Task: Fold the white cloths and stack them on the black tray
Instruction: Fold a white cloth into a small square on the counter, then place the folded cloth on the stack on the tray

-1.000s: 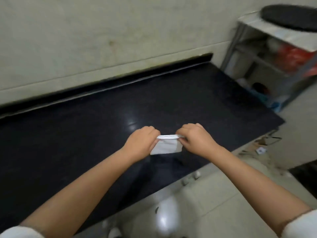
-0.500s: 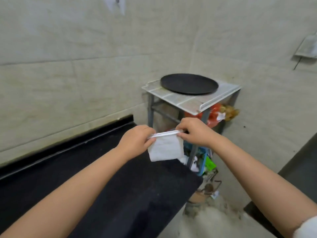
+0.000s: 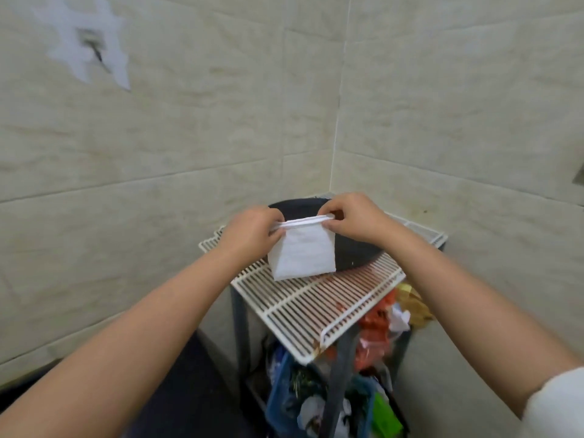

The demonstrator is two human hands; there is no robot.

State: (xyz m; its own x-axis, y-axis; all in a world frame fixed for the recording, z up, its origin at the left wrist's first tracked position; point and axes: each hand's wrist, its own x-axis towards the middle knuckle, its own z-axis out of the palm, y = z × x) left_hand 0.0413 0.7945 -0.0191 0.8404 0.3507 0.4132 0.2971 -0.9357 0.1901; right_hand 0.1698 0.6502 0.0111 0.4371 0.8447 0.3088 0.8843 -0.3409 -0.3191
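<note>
Both hands [image 3: 252, 230] [image 3: 354, 218] now carry folded cloth [image 3: 301, 254] over black tray [image 3: 354, 251].

No text, label, brand, number or sign can be read anywhere in the view. The coloured packets [image 3: 376, 336] under the wire shelf [image 3: 316, 305] are too blurred to show any print.

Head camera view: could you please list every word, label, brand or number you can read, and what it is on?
None can be read.
The folded white cloth, black tray and white wire rack show no print.
The packets under the rack are too blurred to read.
</note>
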